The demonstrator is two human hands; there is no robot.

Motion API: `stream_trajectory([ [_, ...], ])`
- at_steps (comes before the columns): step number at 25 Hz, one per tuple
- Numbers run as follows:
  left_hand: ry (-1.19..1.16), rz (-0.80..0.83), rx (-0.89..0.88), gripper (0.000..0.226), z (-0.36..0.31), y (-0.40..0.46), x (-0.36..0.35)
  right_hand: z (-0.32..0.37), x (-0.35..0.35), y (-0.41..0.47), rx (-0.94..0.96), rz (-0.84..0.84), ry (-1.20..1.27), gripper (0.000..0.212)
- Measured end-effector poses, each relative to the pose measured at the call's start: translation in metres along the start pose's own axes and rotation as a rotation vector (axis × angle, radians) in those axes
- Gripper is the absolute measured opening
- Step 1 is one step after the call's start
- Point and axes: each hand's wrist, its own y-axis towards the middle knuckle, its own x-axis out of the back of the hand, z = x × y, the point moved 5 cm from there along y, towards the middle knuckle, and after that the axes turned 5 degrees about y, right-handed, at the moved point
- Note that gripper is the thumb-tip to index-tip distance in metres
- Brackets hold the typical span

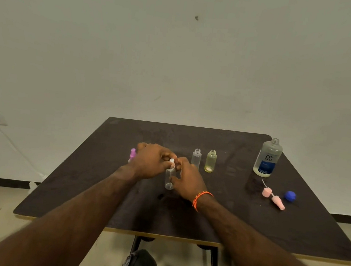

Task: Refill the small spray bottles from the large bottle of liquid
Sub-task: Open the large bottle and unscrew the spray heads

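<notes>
A small clear spray bottle (169, 180) stands at the middle of the dark table (215, 216). My right hand (186, 179) grips its body. My left hand (152, 162) pinches its white spray cap (171, 164) at the top. Two small bottles stand uncapped behind: a clear one (196, 157) and a yellowish one (211, 161). The large bottle of liquid (268, 158) stands uncapped at the back right. A pink-topped spray bottle (132, 154) is partly hidden behind my left hand.
Two pink spray heads (273, 196) lie on the table in front of the large bottle, with a blue cap (290, 195) beside them. The table's front edge runs just below my forearms. A bare wall stands behind.
</notes>
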Motion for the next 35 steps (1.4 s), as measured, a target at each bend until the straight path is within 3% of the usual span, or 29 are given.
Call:
stream_trajectory([
  [9,-0.293,0.065,-0.024,0.038,-0.033,-0.015,-0.037,-0.027,0.039,-0.033,-0.012,-0.029,0.028,0.046],
  [15,-0.472,0.111,0.013,0.022,-0.030,-0.020,-0.052,-0.027,0.044,-0.032,-0.078,0.060,0.119,0.065],
  [21,-0.415,0.119,0.035,0.030,-0.025,-0.024,-0.060,-0.012,0.075,-0.020,-0.091,-0.110,0.016,0.029],
  [26,-0.412,0.124,0.017,0.033,-0.020,-0.024,-0.071,0.012,0.061,-0.011,-0.027,0.041,-0.225,0.021],
  [30,-0.467,0.131,0.024,0.039,-0.018,-0.021,-0.076,0.017,0.059,-0.005,-0.006,0.057,-0.303,0.015],
  [35,-0.499,0.132,0.036,0.048,-0.014,-0.021,-0.080,0.022,0.059,-0.002,0.043,0.204,-0.291,0.011],
])
